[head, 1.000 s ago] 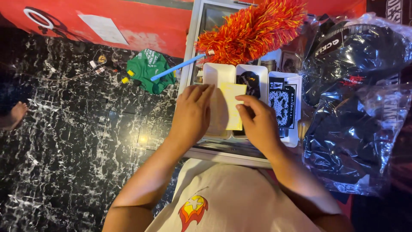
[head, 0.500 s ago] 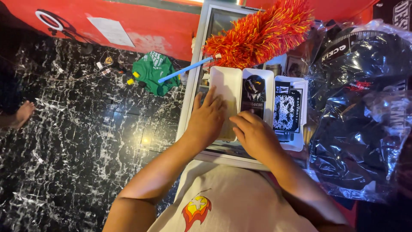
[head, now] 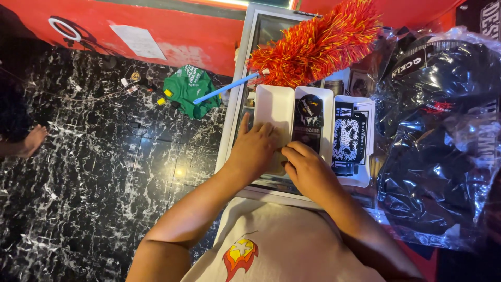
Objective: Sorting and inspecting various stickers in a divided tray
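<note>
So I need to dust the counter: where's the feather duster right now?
In the head view, the orange duster lies at the top of the glass counter, just beyond the white trays, its blue handle pointing left.

Red-orange feather duster (head: 318, 44) with blue handle lies across the glass worktop (head: 245, 78). Green cloth (head: 190, 89) on black marble floor (head: 78, 183). Plastic-wrapped dark garments (head: 438, 141) piled at right.

A small shop: glass display counter (head: 245, 78), bagged black clothing (head: 438, 156), stickers (head: 349, 138).
</note>
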